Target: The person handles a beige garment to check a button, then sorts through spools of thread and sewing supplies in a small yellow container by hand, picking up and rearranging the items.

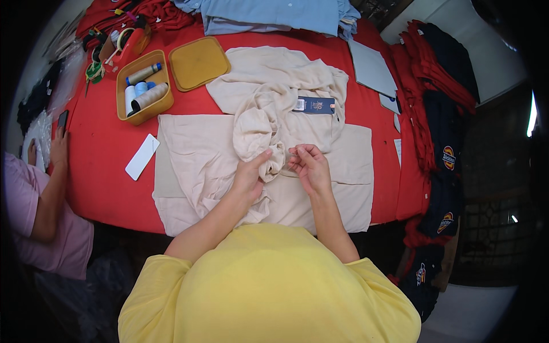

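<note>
A cream-beige garment (274, 68) lies crumpled across the middle of the table, with a dark blue hang tag (318, 105) on its upper right part. My left hand (249, 176) grips a bunched fold of this cloth, thumb on top. Just to the right, my right hand (310, 168) is raised in a pinch, thumb and fingertips together, close to the bunched fold. Whatever those fingertips hold, if anything, is too small to make out. More flat beige cloth (349, 197) spreads beneath both forearms.
The table has a red cover (103, 188). At left stand a mustard box (121, 94) of thread spools, its lid (200, 63) and a white card (142, 157). Blue folded clothes (269, 17) lie at the back, dark garments (443, 148) at right. A pink-sleeved person (43, 211) sits left.
</note>
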A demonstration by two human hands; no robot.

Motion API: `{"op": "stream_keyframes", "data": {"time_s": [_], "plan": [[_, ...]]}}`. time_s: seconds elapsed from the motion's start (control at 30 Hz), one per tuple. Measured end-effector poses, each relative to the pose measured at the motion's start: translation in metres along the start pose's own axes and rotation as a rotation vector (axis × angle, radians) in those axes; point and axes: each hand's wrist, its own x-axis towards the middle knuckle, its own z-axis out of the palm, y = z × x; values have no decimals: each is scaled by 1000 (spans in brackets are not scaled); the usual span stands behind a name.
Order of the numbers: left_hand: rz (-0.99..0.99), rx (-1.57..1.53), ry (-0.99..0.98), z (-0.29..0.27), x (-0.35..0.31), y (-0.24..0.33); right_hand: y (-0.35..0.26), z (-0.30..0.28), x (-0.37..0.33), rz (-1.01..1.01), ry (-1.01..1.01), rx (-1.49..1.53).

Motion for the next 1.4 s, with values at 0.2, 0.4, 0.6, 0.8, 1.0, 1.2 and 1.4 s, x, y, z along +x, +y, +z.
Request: {"op": "stream_keyframes", "data": {"time_s": [0.2,0.4,0.6,0.8,1.0,1.2,1.4], "plan": [[9,6,-13,-2,1,-1,-2,3,-2,-12,-6,-37],[-3,13,9,0,-2,1,-2,5,-4,-3,-2,-37],[-4,7,-3,-1,-2,1,-2,8,-6,16,-13,-91],[40,21,-22,2,-7,2,-4,11,-8,3,35,-132],[51,11,-33,-2,-6,0,-1,5,-7,-12,1,-104],[63,-5,-55,-3,-5,0,-2,4,-7,-37,2,-92],[22,38,-87,-9,-11,6,-7,-3,-3,-121,23,-75]]}}
